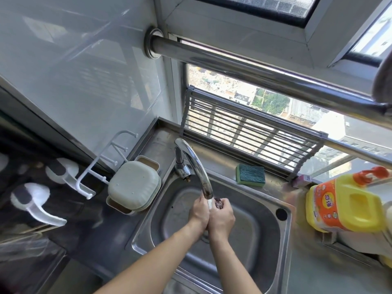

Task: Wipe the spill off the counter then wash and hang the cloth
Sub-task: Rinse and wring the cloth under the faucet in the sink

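Both my hands are over the steel sink [273, 221], pressed together right under the faucet spout [206, 187]. My left hand [199, 215] and my right hand [221, 219] grip a small bunched dark brownish cloth [219, 204]; only a bit of it shows above my right fingers. Water runs from the spout onto the cloth between my hands. A white hook rack [99, 168] hangs on the left wall.
A green and yellow sponge [251, 174] lies on the sink's back ledge. A cream lidded soap box [134, 186] sits left of the basin. A yellow detergent jug [343, 204] stands at right. A steel rail [254, 66] and a folding rack [250, 128] cross the window.
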The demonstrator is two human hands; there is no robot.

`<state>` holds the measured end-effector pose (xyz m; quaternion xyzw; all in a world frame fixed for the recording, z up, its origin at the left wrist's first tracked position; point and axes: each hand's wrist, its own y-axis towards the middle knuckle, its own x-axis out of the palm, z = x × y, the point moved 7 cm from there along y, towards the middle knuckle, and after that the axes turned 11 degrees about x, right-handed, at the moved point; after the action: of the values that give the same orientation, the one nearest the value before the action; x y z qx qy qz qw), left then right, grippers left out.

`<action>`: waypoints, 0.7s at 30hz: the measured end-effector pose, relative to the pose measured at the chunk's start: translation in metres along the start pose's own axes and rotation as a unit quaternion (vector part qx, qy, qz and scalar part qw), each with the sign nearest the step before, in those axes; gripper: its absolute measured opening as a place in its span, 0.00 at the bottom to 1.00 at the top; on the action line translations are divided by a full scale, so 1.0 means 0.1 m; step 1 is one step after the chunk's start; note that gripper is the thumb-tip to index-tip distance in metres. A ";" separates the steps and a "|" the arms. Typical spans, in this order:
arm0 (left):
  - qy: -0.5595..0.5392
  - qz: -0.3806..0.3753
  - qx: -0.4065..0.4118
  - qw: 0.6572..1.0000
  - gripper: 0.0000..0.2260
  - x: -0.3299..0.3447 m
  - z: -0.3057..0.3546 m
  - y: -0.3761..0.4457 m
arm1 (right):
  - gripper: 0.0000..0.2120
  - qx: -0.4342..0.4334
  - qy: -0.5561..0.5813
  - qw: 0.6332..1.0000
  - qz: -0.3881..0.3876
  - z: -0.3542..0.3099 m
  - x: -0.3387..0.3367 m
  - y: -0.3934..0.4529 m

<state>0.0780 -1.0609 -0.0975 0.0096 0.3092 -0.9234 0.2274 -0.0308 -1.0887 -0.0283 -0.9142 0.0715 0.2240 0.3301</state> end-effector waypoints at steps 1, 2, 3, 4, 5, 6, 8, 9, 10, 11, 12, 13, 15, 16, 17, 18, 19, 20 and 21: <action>-0.031 0.006 -0.007 0.999 0.21 0.00 0.06 -0.06 | 0.20 -0.011 -0.001 1.000 0.008 -0.03 -0.02 -0.01; -0.064 0.012 -0.018 0.998 0.20 0.00 0.06 -0.08 | 0.23 -0.020 -0.003 1.000 0.012 -0.07 -0.03 -0.02; -0.094 0.019 -0.026 0.995 0.19 0.00 0.10 -0.11 | 0.25 -0.032 -0.009 0.999 0.010 -0.11 -0.02 -0.04; -0.118 0.023 -0.036 0.992 0.19 0.00 0.12 -0.14 | 0.24 -0.047 -0.017 0.999 0.006 -0.14 -0.01 -0.05; -0.140 0.026 -0.044 0.989 0.20 -0.01 0.12 -0.16 | 0.22 -0.058 -0.020 0.998 0.000 -0.16 0.02 -0.06; -0.156 0.025 -0.047 0.986 0.20 -0.01 0.11 -0.15 | 0.21 -0.065 -0.025 0.998 -0.005 -0.17 0.03 -0.06; -0.166 0.015 -0.037 0.985 0.19 -0.02 0.15 -0.15 | 0.21 -0.058 -0.032 0.998 -0.009 -0.15 0.04 -0.04; -0.164 0.014 -0.027 0.986 0.18 -0.03 0.17 -0.16 | 0.21 -0.044 -0.029 0.998 -0.017 -0.13 0.05 -0.03; -0.155 0.012 -0.020 0.988 0.17 -0.04 0.17 -0.14 | 0.21 -0.034 -0.025 0.999 -0.024 -0.11 0.06 -0.01; -0.147 0.005 -0.019 0.989 0.17 -0.05 0.17 -0.15 | 0.21 -0.027 -0.022 0.999 -0.034 -0.10 0.07 0.00; -0.138 -0.010 -0.019 0.990 0.17 -0.06 0.17 -0.16 | 0.21 -0.017 -0.024 0.999 -0.046 -0.10 0.08 0.01; -0.137 -0.026 -0.012 0.990 0.17 -0.08 0.17 -0.17 | 0.22 0.000 -0.029 0.998 -0.059 -0.06 0.10 0.03; -0.106 -0.090 0.011 0.990 0.18 -0.10 0.14 -0.18 | 0.20 0.063 -0.015 0.994 -0.086 0.06 0.12 0.11; -0.071 -0.134 0.018 0.988 0.18 -0.12 0.14 -0.20 | 0.17 0.114 0.018 0.988 -0.100 0.15 0.13 0.15; -0.038 -0.173 0.026 0.984 0.18 -0.14 0.13 -0.22 | 0.15 0.167 0.060 0.979 -0.106 0.24 0.12 0.18; -0.011 -0.195 0.029 0.980 0.17 -0.18 0.14 -0.24 | 0.14 0.207 0.089 0.969 -0.103 0.31 0.10 0.20; 0.009 -0.197 0.033 0.980 0.17 -0.23 0.13 -0.22 | 0.14 0.228 0.102 0.963 -0.101 0.36 0.09 0.23; 0.032 -0.191 0.035 0.981 0.16 -0.29 0.13 -0.20 | 0.14 0.243 0.114 0.958 -0.098 0.41 0.08 0.24; 0.054 -0.182 0.042 0.981 0.15 -0.34 0.10 -0.15 | 0.13 0.250 0.128 0.955 -0.095 0.43 0.07 0.26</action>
<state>0.1027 -1.0418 -0.0754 0.0127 0.2787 -0.9595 0.0383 -0.0476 -1.0811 -0.0755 -0.8258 0.0799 0.0476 0.5563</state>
